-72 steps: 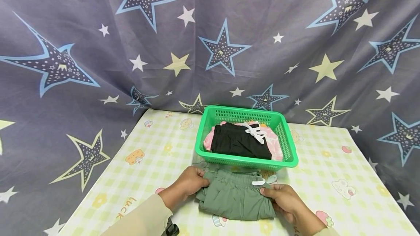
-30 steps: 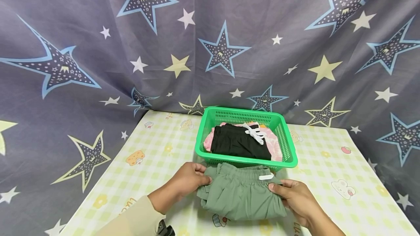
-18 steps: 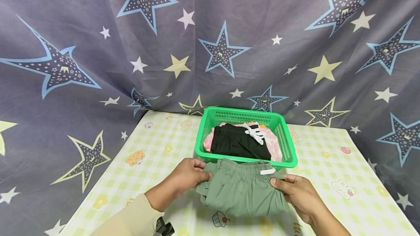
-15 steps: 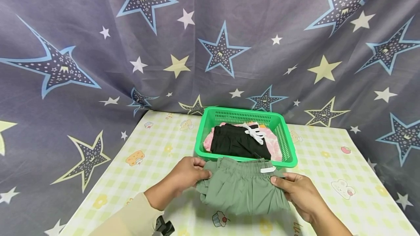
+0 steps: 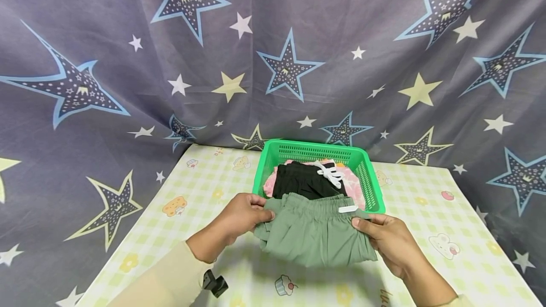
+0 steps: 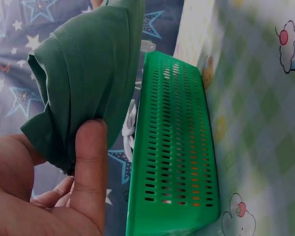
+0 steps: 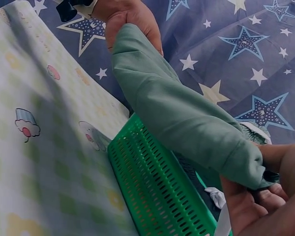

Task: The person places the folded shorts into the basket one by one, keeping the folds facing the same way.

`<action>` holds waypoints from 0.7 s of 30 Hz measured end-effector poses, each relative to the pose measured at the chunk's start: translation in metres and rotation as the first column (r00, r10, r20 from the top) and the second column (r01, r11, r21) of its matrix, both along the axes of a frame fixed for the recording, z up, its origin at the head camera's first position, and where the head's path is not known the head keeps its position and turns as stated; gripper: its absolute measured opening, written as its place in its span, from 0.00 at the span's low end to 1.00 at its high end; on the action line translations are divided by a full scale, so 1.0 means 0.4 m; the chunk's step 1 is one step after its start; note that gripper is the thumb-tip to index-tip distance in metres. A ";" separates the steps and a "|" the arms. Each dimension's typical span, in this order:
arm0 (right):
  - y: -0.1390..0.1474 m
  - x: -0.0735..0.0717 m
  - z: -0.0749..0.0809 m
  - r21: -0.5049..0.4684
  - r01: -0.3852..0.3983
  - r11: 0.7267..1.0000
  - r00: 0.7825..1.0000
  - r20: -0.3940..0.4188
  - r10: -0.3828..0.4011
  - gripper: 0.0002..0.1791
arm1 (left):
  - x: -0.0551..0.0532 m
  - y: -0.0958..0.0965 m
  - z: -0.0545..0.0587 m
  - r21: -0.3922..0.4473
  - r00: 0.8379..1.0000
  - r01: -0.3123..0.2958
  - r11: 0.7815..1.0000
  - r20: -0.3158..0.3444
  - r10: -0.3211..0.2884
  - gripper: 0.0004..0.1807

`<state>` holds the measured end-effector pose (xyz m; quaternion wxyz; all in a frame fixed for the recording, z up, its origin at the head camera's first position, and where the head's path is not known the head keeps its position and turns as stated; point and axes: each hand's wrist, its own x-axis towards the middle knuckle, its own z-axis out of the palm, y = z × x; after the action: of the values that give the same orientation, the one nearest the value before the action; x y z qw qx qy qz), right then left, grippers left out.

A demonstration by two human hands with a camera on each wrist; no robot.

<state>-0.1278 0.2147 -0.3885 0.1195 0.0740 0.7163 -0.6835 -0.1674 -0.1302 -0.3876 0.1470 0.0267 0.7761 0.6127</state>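
Folded green shorts [image 5: 315, 233] with a gathered elastic waistband and a small white tag hang between my two hands, raised off the table. My left hand [image 5: 243, 217] pinches their left edge, thumb on top, as the left wrist view also shows. On the opposite side, my right hand [image 5: 390, 240] grips the right edge near the tag. Behind the shorts stands a green plastic basket [image 5: 371, 179]; the shorts overlap its near rim in the head view. Inside it lie folded black shorts [image 5: 298, 179] with a white drawstring, on top of pink clothing [image 5: 351, 184].
A table with a pale checked cloth [image 5: 192, 212] carries the basket near its far edge. Behind the table hangs a dark curtain [image 5: 298, 37] printed with stars. A black device [image 5: 215, 283] sits at the left wrist.
Both hands have lifted the green shorts from the table and moved them forward, toward the basket. They now cover its front rim in the head view. The basket has stayed in place.
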 end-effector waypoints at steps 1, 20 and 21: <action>0.000 -0.002 0.003 0.001 0.001 1.000 1.000 -0.005 -0.001 0.14 | -0.003 0.001 0.002 0.001 1.000 -0.003 1.000 -0.003 0.003 0.23; -0.013 -0.077 0.035 0.018 0.062 0.998 0.995 -0.079 -0.060 0.09 | -0.074 0.017 0.022 0.000 0.994 -0.074 0.997 -0.075 0.074 0.22; -0.014 -0.082 0.037 0.029 0.071 0.997 0.994 -0.083 -0.068 0.09 | -0.079 0.019 0.023 -0.004 0.994 -0.077 0.997 -0.079 0.076 0.21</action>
<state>-0.1606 0.2092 -0.3738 0.0649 0.0726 0.7283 -0.6783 -0.1989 -0.1228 -0.3784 0.0929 0.0204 0.7837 0.6138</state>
